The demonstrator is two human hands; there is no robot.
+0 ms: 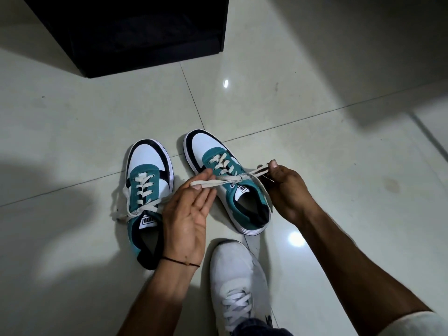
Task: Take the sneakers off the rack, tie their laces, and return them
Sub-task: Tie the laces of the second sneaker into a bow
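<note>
A person crouches over a pale tiled floor [315,146], one foot in a white lace-up trainer [238,282] planted nearest the camera, its toe pointing toward the pair of teal, white and black sneakers ahead. Just beyond that trainer, the left hand [188,214] is turned palm up, a thin black cord bracelet [180,261] around the wrist, with a loop of cream lace [213,181] pinched narrowly between thumb and fingertips. The right hand [287,187] reaches in from the other side of the trainer, its fingers closed tightly on the opposite loop of the same lace, drawing it taut. The knot sits between the two hands, at the top of the tongue of the right-hand sneaker [228,180], which stands upright on the tiles directly beyond the trainer's toe. The left-hand sneaker [148,190] stands beside it, close but not touching, its laces already in a bow whose loops trail over its outer side onto the floor; the left hand partly covers its collar. Both sneakers point away from the trainer. Farther off, well beyond the pair's toes, a black shoe rack [135,35] stands on the tiles, its interior too dark to make out.
</note>
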